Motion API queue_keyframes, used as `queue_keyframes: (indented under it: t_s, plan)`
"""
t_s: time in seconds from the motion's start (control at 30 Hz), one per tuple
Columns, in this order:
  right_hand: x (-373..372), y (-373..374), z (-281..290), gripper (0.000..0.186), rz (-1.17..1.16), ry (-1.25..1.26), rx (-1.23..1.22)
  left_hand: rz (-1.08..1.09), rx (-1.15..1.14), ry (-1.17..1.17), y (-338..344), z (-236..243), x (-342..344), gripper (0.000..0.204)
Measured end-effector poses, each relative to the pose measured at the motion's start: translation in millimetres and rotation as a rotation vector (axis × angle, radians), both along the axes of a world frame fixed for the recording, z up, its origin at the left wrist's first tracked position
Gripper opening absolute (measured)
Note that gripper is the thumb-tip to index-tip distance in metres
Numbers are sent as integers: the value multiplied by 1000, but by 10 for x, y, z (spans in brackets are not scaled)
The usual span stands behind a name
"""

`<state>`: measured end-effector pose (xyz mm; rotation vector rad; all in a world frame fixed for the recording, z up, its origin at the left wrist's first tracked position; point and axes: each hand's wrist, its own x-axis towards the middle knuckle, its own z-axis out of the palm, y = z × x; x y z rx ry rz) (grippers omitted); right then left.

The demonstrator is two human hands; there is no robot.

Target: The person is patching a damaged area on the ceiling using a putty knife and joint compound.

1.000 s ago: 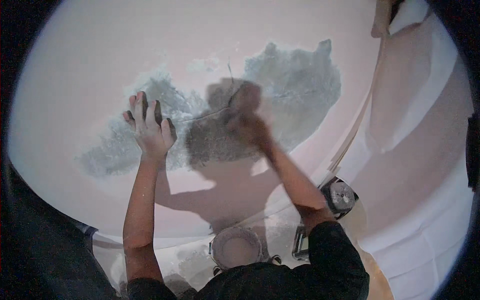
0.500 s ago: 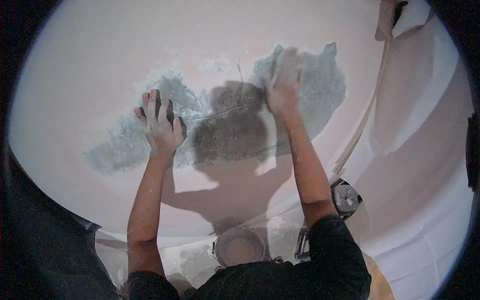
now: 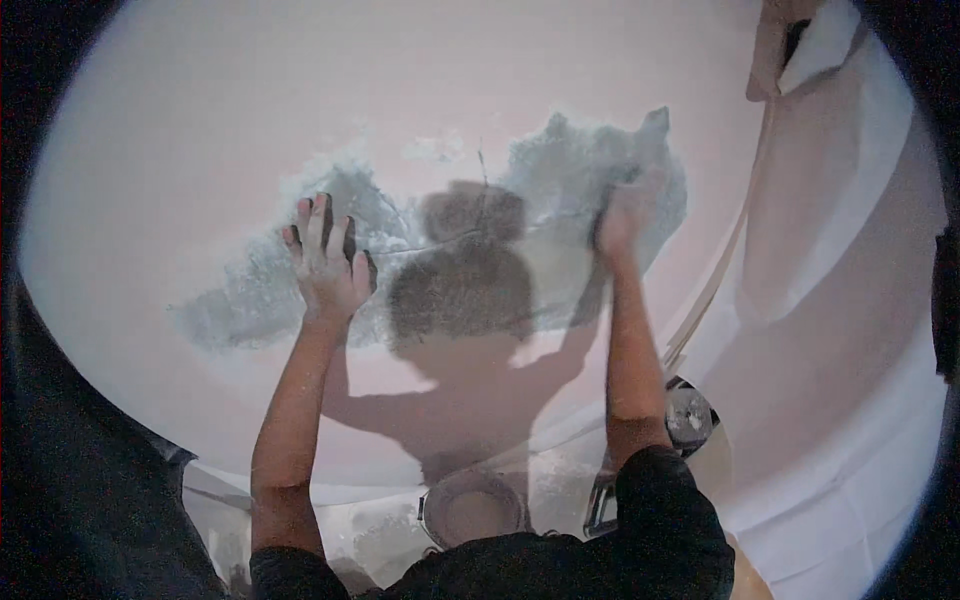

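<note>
A pale pinkish wall (image 3: 420, 80) fills most of the view, with a wide, irregular grey patch (image 3: 560, 155) across it. Thin dark cracks run through the patch. My left hand (image 3: 332, 275), dusted whitish, leans on the left part of the patch with its fingers spread and nothing in it. On the right part of the patch is my right hand (image 3: 626, 222), its fingers smeared by motion, so whether it holds something does not show. The shadow of my head and arms falls between the hands.
Below the wall stands a round bucket (image 3: 473, 514) with greyish contents. A grey, dusty roundish object (image 3: 690, 416) sits beyond my right forearm, near a dark-framed item (image 3: 601, 505). White sheeting (image 3: 840, 400) hangs on the right; dark material (image 3: 90, 480) borders the lower left.
My right hand has swept down and to the right across the grey patch. My left hand stays at the same spot on the wall. The view has shifted slightly.
</note>
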<state>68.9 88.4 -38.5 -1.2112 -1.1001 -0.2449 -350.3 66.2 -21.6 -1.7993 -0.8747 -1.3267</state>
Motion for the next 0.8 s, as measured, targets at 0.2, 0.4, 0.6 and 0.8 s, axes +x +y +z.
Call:
queue_keyframes:
  t_s: [0.2,0.4,0.6,0.8]
  plan:
    - [-1474,-98,-577,77,-37,-455,-625,-8,67,10,44,-88,-141,45]
    - [-2120,-295,-1090,76,151,-976,-55,-11,-201,43,-104,-235,-312,42]
    - [-956,-133,-670,76,-376,-574,-155,-44,-298,-427,-422,-554,-1027,63]
    - [-3001,-25,-864,98,-240,-359,-32,-134,-292,-549,-571,-1014,-1633,65]
